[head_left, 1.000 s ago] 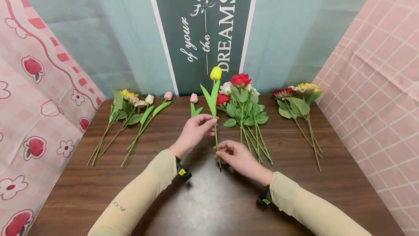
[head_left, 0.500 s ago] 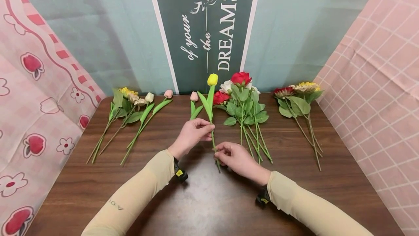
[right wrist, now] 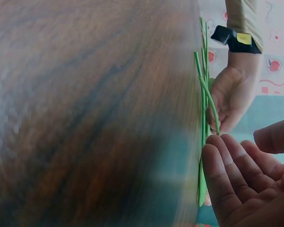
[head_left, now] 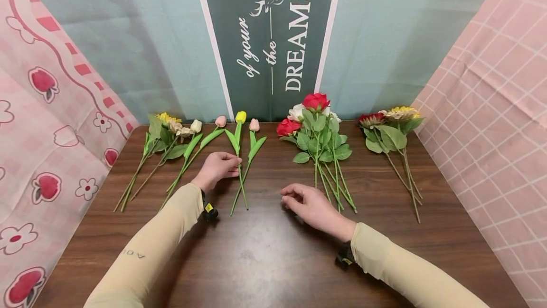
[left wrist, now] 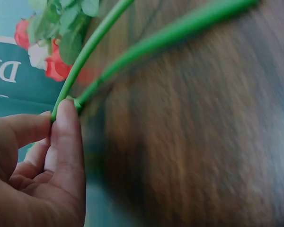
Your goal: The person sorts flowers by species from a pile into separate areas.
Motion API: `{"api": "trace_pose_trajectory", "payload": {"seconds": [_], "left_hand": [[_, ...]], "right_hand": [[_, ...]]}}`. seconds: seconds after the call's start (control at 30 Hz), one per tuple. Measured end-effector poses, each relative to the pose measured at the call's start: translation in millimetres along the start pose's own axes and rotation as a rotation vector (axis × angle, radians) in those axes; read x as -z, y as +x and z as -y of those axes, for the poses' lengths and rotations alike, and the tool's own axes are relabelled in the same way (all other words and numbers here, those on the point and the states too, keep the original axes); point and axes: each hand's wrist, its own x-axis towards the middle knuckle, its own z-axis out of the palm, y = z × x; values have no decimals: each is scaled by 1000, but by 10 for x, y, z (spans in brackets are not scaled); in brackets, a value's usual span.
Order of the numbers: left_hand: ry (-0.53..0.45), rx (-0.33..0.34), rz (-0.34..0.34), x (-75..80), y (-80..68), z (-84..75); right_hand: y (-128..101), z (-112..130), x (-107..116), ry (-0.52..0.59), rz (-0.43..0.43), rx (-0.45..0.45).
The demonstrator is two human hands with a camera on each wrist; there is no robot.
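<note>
My left hand point(head_left: 216, 169) pinches the stem of a yellow tulip point(head_left: 240, 117) between thumb and fingers. In the left wrist view the pinched green stem point(left wrist: 91, 47) runs up from the fingertips, beside a second stem point(left wrist: 180, 29). A pink tulip point(head_left: 254, 125) lies just right of the yellow one, and their stems cross low down. My right hand point(head_left: 315, 207) holds nothing and hovers over the table, left of the rose stems. Its fingers point(right wrist: 241, 170) are loosely bent in the right wrist view, with the left hand beyond them.
Red and white roses point(head_left: 317, 127) lie in a bunch at the back, right of centre. At the far right are more flowers with brown-green stems point(head_left: 391, 137). Yellow, beige, white and pink blooms point(head_left: 171, 130) lie at the back left. Cloth hangs around the wooden table point(head_left: 265, 260).
My left hand has carried the yellow tulip leftward and down, from near the roses to beside the pink tulip. The right hand has let go of its stem and stayed in place.
</note>
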Motion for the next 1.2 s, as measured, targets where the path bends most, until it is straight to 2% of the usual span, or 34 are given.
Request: {"api": "trace_pose_trajectory", "payload": {"seconds": [0.13, 0.27, 0.5, 0.63, 0.7, 0.8, 0.9, 1.03, 1.2], "left_hand": [[70, 18, 46, 46, 12, 38], [222, -39, 58, 68, -1, 34], [496, -112, 31, 151, -52, 0], [709, -204, -45, 284, -83, -6], [820, -264, -104, 397, -83, 7], [932, -311, -199, 628, -83, 44], [988, -307, -261, 869, -91, 86], [1012, -295, -291, 1100, -108, 116], [1040, -309, -298, 1167, -82, 73]], "right_hand": [[4, 11, -23, -4, -1, -2], [13, 13, -35, -14, -2, -5], [55, 27, -45, -63, -3, 19], [142, 87, -46, -150, 12, 33], [206, 118, -53, -188, 39, 36], [333, 173, -88, -239, 81, 53], [485, 238, -147, -296, 123, 74], [723, 342, -267, -421, 179, 168], [1017, 534, -461, -628, 243, 295]]}}
